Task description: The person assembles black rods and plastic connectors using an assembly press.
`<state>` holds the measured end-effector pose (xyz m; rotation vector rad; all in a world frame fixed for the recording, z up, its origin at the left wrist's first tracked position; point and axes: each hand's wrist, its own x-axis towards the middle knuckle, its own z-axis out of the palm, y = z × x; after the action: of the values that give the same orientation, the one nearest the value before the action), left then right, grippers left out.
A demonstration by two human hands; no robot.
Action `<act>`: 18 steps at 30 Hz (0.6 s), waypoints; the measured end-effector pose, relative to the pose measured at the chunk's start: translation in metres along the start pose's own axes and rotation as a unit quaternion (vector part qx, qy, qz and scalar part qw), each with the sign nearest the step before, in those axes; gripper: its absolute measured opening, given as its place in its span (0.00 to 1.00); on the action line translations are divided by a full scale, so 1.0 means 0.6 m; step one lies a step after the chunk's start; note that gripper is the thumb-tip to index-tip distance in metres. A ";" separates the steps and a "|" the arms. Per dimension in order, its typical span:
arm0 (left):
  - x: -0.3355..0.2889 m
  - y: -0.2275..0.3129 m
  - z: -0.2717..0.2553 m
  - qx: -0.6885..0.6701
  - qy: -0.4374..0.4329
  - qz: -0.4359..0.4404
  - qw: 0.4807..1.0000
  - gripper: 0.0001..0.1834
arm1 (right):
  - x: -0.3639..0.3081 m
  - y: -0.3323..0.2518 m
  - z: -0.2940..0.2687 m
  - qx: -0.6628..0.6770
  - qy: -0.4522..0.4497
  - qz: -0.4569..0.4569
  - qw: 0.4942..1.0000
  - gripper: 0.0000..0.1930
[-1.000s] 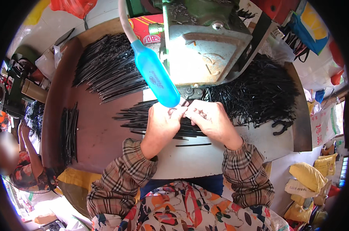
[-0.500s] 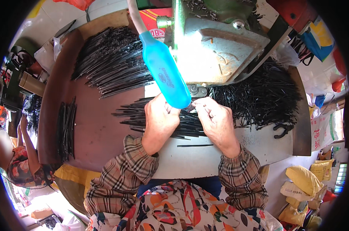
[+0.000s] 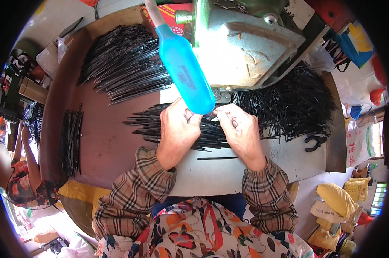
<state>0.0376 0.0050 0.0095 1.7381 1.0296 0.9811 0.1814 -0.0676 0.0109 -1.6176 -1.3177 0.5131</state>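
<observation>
My left hand (image 3: pixel 175 136) and my right hand (image 3: pixel 243 136) meet below a metal machine head (image 3: pixel 263 60), fingertips nearly touching. Both are closed in a pinch. Whatever sits between the fingertips is small and dark, and I cannot make out its kind. The rounded end of a blue lamp-like housing (image 3: pixel 187 73) hides part of the left fingertips. Under and between my hands lies a loose bundle of thin black strips (image 3: pixel 158 122), pointing left to right. One single black strip (image 3: pixel 217 158) lies apart on the pale tabletop in front of it.
A large pile of black strips (image 3: pixel 121 64) spreads at the far left, and a tangled one (image 3: pixel 284 105) at the right. A small bundle (image 3: pixel 71 142) rests by the table's left edge. A black plier-like tool (image 3: pixel 315 143) lies at the right. Another person's arm (image 3: pixel 27 150) shows far left.
The whole view has shifted a little. My hands hold the same pinch in nearly the same place, with only slight finger movement.
</observation>
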 end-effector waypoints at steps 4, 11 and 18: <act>-0.003 0.002 0.002 0.026 -0.005 0.046 0.999 0.05 | 0.000 0.010 0.006 0.014 0.021 0.003 1.000 0.04; 0.001 0.001 0.003 0.022 0.000 0.066 0.998 0.08 | 0.005 0.016 0.011 0.067 0.062 -0.015 0.996 0.05; 0.026 -0.019 0.008 0.036 -0.003 0.124 0.992 0.09 | 0.024 0.024 0.011 0.086 0.078 -0.019 0.993 0.05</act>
<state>0.0449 0.0211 0.0003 1.9610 0.8688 1.1033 0.1883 -0.0510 -0.0013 -1.4565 -1.1548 0.4548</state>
